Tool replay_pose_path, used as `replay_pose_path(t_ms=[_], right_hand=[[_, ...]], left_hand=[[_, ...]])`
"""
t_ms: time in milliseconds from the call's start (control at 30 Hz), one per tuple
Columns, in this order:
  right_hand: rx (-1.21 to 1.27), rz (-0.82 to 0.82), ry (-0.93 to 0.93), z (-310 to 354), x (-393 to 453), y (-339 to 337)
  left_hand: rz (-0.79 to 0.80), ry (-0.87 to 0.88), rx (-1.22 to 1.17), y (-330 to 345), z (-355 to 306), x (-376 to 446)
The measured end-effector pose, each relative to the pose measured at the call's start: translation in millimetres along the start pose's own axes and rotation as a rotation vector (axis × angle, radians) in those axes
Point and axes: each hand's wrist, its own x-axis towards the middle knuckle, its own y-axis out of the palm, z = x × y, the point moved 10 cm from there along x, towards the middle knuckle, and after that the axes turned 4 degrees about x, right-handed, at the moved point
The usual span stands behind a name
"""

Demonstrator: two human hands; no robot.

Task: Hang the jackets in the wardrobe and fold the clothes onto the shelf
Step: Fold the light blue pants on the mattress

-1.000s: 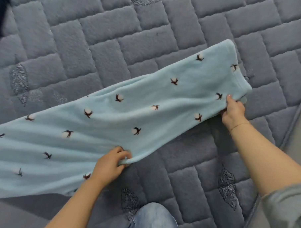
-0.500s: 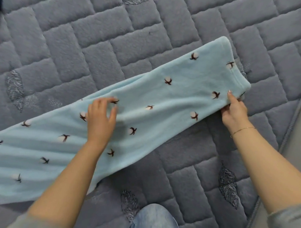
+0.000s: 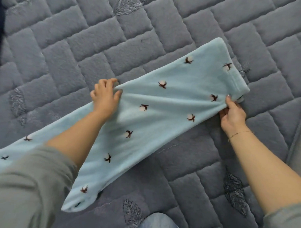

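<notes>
The left hand [image 3: 105, 96] is gripping the far long edge of the pale blue fleece garment [image 3: 164, 104] near its middle, fingers curled round a pinch of cloth. The right hand [image 3: 232, 115] is pinching the near corner of the garment's hemmed end [image 3: 234, 74], thumb above and fingers below. Between the two hands the fleece is lying taut, with shallow creases running from one grip towards the other. The garment is lying flat and diagonally on the grey quilted bed cover [image 3: 115, 43], its other end passing beneath the left forearm and out of view. A denim-clad knee [image 3: 158, 224] is showing just below the garment's near edge.

Handling, as judged: the fleece appears light, thick and entirely limp, so it is likely to sag wherever unsupported; its nap is probably grippy rather than slippery. Edges and hemmed corners are offering the surest holds, since a pinch in the open middle would merely bunch the cloth.
</notes>
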Motion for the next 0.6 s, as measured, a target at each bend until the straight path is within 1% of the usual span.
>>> replay_pose_path(t_ms=[33,67,100,133,167,233,267,333,433,467,533,600], right_hand=[[-0.004,-0.014,-0.024,0.9,-0.4,-1.2],[-0.025,-0.047,-0.071,3.6,-1.3,-5.1],[-0.08,-0.107,-0.147,9.5,-2.6,-11.9],[-0.159,-0.179,-0.239,17.6,-5.2,-19.1],[-0.233,-0.24,-0.325,26.3,-8.8,-23.6],[-0.334,-0.265,-0.398,37.5,-8.7,-23.3],[-0.37,-0.246,-0.398,41.5,-4.1,-20.7],[-0.433,-0.2,-0.372,48.1,2.6,-11.6],[-0.414,-0.23,-0.376,45.1,-9.9,-9.9],[-0.37,-0.249,-0.376,36.3,-20.3,-15.1],[-0.306,-0.25,-0.293,0.7,-47.0,-29.4],[-0.324,-0.172,-0.155,-49.2,-78.7,-39.1]], left_hand=[[-0.118,0.069,0.036,-9.3,-13.2,-11.2],[-0.194,0.155,0.035,-12.1,-29.1,-24.7],[-0.214,0.25,0.035,-6.1,-46.7,-39.0],[-0.162,0.344,0.061,10.2,-64.3,-52.6],[-0.048,0.414,0.11,35.2,-78.1,-64.4],[0.19,0.445,0.226,86.1,-84.5,-79.5],[0.245,0.44,0.25,99.9,-82.6,-79.5],[0.274,0.433,0.239,110.2,-78.7,-72.1],[0.329,0.447,0.214,108.0,-81.2,-68.2],[0.342,0.456,0.199,104.3,-83.1,-70.0],[0.332,0.473,0.165,92.7,-81.8,-79.5],[0.286,0.431,0.152,79.2,-59.8,-100.0]])
